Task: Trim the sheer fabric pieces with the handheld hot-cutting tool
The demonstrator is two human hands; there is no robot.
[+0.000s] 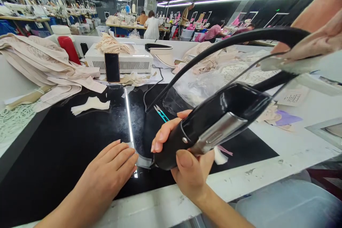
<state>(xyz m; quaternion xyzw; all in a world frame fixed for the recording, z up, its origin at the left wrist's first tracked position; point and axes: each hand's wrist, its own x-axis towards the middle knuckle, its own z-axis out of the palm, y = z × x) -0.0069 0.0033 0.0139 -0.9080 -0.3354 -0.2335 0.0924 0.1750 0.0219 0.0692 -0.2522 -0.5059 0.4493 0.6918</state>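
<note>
My right hand (187, 165) is wrapped around a black corded hand tool (203, 128) with a silver lever along its side. The tool slants down to the left, its narrow tip at the end of a translucent strip (144, 161). My left hand (112, 165) lies flat on the glossy black board (66, 164), fingers stretched out over the other end of the strip. What is under those fingers is hidden. Small thread snips (161, 114) with teal handles lie just beyond my right hand. A thick black cable (213, 48) arches from the tool's rear.
A white cut piece (91, 105) lies on the board. Behind stand a phone (112, 67) and a white vented box (128, 58). Beige fabric (50, 64) heaps at left, clear plastic (197, 82) at right. Another person's blurred arm (317, 14) reaches in at upper right.
</note>
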